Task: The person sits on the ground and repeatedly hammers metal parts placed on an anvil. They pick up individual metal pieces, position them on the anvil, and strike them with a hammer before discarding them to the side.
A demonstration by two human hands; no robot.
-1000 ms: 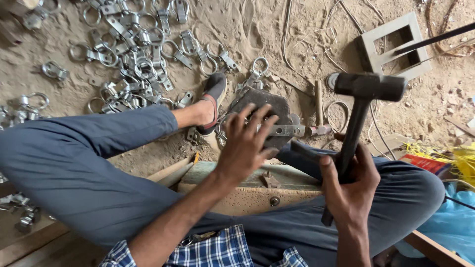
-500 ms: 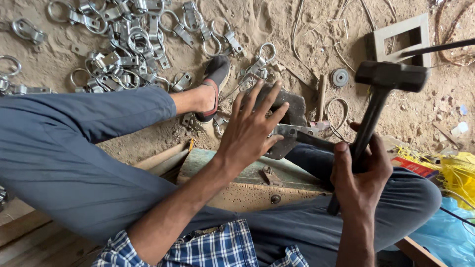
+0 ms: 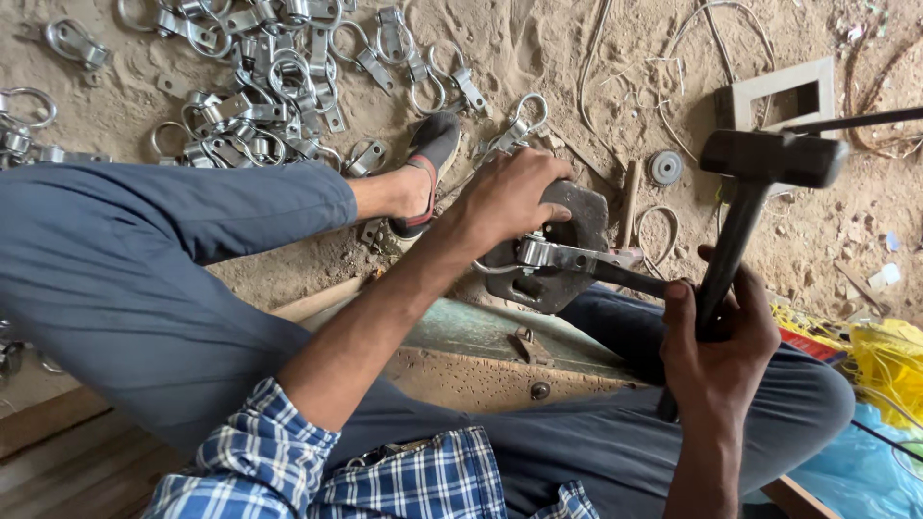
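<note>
My left hand (image 3: 505,197) rests over a silvery metal clamp piece (image 3: 562,256) that lies on a dark round iron block (image 3: 577,231), fingers closed on the clamp's ring end. My right hand (image 3: 716,341) grips the dark handle of a black hammer, its head (image 3: 774,157) raised above and to the right of the block. The block sits at the edge of a worn green and rusty metal box (image 3: 481,346) between my legs.
A heap of several silvery ring clamps (image 3: 260,77) lies on the sand at upper left, beyond my sandalled foot (image 3: 428,163). A grey rectangular frame (image 3: 779,91), a small disc (image 3: 664,167), loose wire and a yellow bag (image 3: 889,360) lie to the right.
My left hand's fingers went from spread above the block to closed down on the clamp piece. The hammer stays raised at the right, shifting slightly.
</note>
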